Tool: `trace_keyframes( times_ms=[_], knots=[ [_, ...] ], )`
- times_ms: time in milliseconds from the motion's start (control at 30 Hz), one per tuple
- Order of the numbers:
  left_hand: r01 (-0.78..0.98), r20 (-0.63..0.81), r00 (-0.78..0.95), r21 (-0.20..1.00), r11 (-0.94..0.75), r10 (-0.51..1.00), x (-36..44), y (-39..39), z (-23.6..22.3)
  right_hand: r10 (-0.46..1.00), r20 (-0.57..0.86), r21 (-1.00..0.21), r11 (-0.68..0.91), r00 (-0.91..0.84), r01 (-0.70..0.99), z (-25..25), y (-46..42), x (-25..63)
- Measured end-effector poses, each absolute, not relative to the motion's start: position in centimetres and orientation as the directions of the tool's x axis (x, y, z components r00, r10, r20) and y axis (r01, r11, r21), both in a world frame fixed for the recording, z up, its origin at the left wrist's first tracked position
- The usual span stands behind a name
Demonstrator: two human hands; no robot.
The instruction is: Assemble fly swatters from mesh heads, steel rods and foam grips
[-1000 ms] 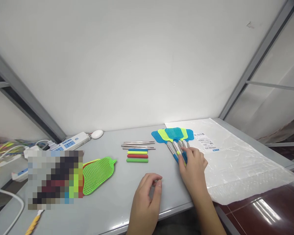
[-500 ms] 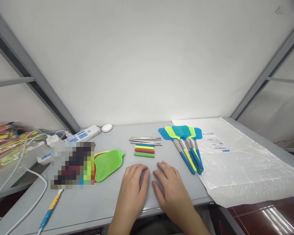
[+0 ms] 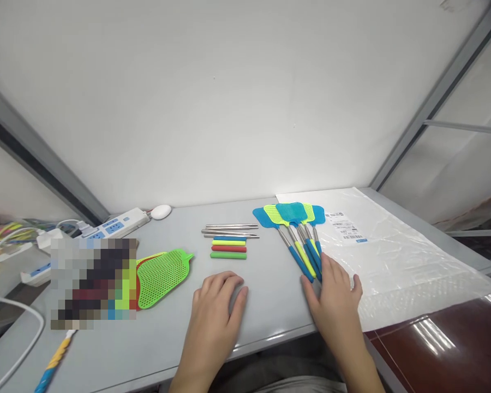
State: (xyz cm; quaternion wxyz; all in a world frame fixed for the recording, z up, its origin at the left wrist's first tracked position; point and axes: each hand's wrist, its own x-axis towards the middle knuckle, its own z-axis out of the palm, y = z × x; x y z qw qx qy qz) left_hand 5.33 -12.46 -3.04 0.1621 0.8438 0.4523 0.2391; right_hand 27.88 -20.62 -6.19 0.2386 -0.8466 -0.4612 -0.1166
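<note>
My left hand (image 3: pixel 215 314) rests on the grey table with its fingers slightly bent and the thumb apart, holding nothing. Beyond it lie several metal rods (image 3: pixel 231 226) and a row of short handles: yellow, red (image 3: pixel 229 249), green (image 3: pixel 228 255) and a partly covered blue one. On the right, my right hand (image 3: pixel 333 295) is at the handle ends of several fanned-out fly swatters (image 3: pixel 292 212) with blue and yellow heads. Its fingers are spread around the blue handles (image 3: pixel 300 263); a firm grip does not show. Loose green swatter heads (image 3: pixel 163 278) lie at the left.
A white plastic bag (image 3: pixel 393 267) with a label covers the table's right side and hangs past its edge. At the left are a power strip (image 3: pixel 120 225), white cables (image 3: pixel 20 311), a white mouse-like object (image 3: pixel 161 212) and a blurred-out patch. A wall stands behind.
My right hand has moved right, from beside my left hand to the swatter handles. My left hand stays in about the same place. The camera view has shifted slightly right.
</note>
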Motion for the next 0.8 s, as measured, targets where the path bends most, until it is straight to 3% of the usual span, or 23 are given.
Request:
trace_keyframes(
  times_ms=[300, 800],
  knots=[
    [0.693, 0.252, 0.472, 0.486, -0.532, 0.845, 5.52, -12.57, -2.85, 0.737, 0.419, -0.267, -0.459, 0.531, 0.847, -6.94, -20.62, 27.68],
    [0.684, 0.256, 0.474, 0.496, -0.535, 0.843, 5.52, -12.57, -2.80, 0.803, 0.265, -0.186, -0.501, 0.534, 0.845, -6.14, -20.53, 27.73]
  ],
)
